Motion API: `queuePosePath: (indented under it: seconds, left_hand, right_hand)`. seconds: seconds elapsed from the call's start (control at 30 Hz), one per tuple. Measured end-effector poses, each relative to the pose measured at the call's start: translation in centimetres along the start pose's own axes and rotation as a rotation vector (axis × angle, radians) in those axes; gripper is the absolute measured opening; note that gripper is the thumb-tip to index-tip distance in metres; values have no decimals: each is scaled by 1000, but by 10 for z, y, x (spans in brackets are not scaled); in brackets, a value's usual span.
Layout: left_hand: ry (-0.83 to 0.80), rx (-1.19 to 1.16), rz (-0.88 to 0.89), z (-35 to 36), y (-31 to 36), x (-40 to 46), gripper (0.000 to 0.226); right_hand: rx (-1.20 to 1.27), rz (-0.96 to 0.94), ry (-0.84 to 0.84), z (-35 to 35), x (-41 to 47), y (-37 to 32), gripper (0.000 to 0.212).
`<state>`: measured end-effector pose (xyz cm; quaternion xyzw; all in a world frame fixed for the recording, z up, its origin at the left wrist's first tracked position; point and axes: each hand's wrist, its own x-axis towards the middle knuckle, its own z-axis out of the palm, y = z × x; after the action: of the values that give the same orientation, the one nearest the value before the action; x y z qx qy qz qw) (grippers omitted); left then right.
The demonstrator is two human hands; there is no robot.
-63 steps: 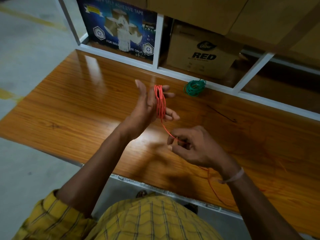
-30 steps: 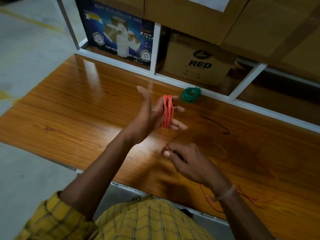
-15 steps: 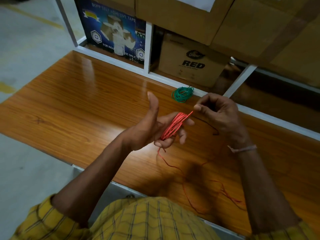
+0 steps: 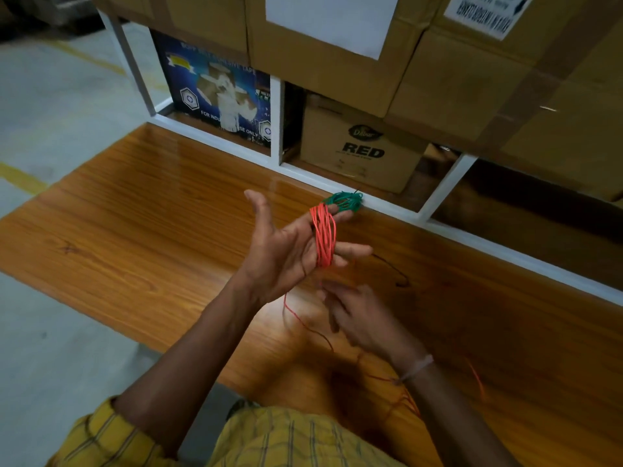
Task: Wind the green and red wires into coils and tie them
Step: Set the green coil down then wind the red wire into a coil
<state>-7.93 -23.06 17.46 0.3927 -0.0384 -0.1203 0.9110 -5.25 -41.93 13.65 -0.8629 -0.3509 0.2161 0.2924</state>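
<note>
The red wire [image 4: 323, 235] is wound in several loops around the spread fingers of my left hand [image 4: 286, 251], held palm up above the wooden table [image 4: 135, 230]. Its loose tail drops from the coil down to my right hand [image 4: 360, 318], which is blurred below the left hand and pinches the strand. More slack red wire trails over the table toward the lower right. The green wire [image 4: 347, 200] lies as a small finished coil at the back of the table, just behind my left fingertips.
A white shelf frame [image 4: 387, 207] runs along the table's back edge, with cardboard boxes [image 4: 360, 150] and a blue tape carton [image 4: 219, 92] inside. A short dark wire piece [image 4: 394, 271] lies on the table right of my hands. Grey floor lies to the left.
My right hand came down from beside the green coil to below my left hand, carrying the red strand around. My left hand opened its fingers and rose slightly.
</note>
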Motion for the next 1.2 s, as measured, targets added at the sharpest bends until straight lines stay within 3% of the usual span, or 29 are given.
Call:
queuePosePath:
  seconds: [0.07,0.2,0.27,0.37,0.47,0.57,0.67,0.83,0.93,1.03,1.2]
  left_hand:
    - [123,187,-13,-4,-7,7,119]
    - [225,600,-94,-16,-24,6,137]
    - [215,687,-110,-18,-32,1,131]
    - [169,803,-122,-10,-35,-9,138]
    - [59,756,-140,1,-34,-19,133]
    - [-117,618,-125,11,-28,-27,135]
    - [-176,466,-106,20,-21,-28,138]
    - [-55,360,-54,18,-3,-27,133]
    - [33,323,40,13,2,-22,131]
    - [172,314,89,6,6,-13,126]
    - [243,576,1,4,3,-11,112]
  right_hand:
    - [-74,-75,-70,-14,-9,-5,24]
    - [-67,-160,-138,-70,-21,-9,21]
    - [120,-163,-123,-99,-24,-7,17]
    - [472,-209,26,-130,-17,-5,18]
    - [573,-150,138,-138,6,2,28]
    - [460,-40,236,-119,30,14,27]
    - [322,38,196,-83,35,28,25]
    - [74,59,218,-40,12,23,25]
    - [-114,-8,60,-14,-6,14,24]
    - [-87,-134,-101,5,-28,0,23]
    - [68,-268,-54,-32,-44,-21,15]
